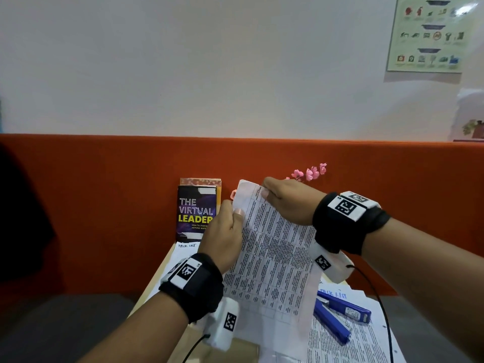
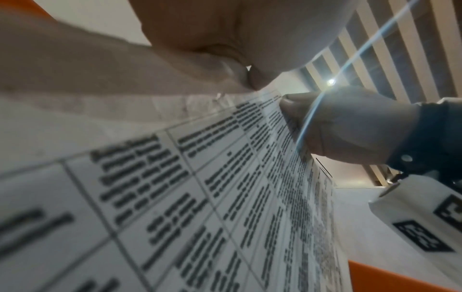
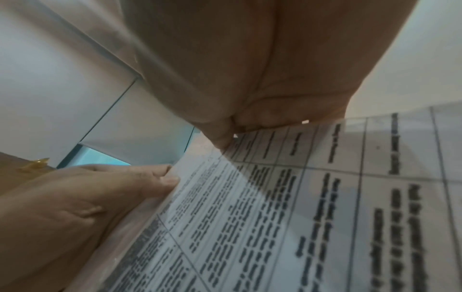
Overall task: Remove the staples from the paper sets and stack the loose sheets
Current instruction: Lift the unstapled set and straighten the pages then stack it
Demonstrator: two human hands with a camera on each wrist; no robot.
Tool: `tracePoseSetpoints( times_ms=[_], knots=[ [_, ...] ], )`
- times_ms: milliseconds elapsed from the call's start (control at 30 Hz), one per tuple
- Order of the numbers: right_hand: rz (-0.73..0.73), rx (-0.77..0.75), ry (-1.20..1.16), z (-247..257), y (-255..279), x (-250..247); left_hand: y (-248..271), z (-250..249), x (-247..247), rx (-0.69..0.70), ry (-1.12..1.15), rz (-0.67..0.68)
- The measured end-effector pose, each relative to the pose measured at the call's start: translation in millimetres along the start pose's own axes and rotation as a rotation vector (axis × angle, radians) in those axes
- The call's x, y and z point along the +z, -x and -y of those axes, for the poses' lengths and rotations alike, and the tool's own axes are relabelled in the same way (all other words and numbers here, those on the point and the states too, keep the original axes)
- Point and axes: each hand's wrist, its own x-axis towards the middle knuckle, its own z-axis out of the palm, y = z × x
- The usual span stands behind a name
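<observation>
A paper set point(image 1: 272, 260) printed with a dense table is held up off the desk, tilted, its top corner toward the orange partition. My left hand point(image 1: 230, 218) pinches its upper left edge, thumb on the printed face. My right hand point(image 1: 277, 195) pinches the top edge a little to the right. In the left wrist view the printed sheet point(image 2: 225, 197) fills the frame, with the right hand point(image 2: 337, 126) beyond it. The right wrist view shows the same sheet point(image 3: 300, 217) and the left hand's fingers point(image 3: 160, 179) at its edge. No staple can be made out.
A blue stapler point(image 1: 340, 315) lies open on more printed sheets point(image 1: 366, 344) at the right. Other white sheets point(image 1: 180, 255) lie at the left. A book point(image 1: 196, 213) leans on the orange partition point(image 1: 104, 205), with pink flowers point(image 1: 309, 172) behind my right hand.
</observation>
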Motion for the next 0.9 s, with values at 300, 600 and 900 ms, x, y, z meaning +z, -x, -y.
tracePoseSetpoints(
  times_ms=[300, 600, 900],
  knots=[
    [-0.232, 0.027, -0.103, -12.2, 3.8, -2.3, 2.6, 17.9, -4.8, -0.041, -0.113, 0.032],
    [0.345, 0.535, 0.162, -92.1, 65.1, 83.1, -6.6, 58.5, -29.3, -0.292, -0.251, -0.009],
    [0.738, 0.450, 0.187, -76.2, 85.8, 128.5, -0.7, 61.4, -23.5, -0.290, -0.225, -0.019]
  ],
)
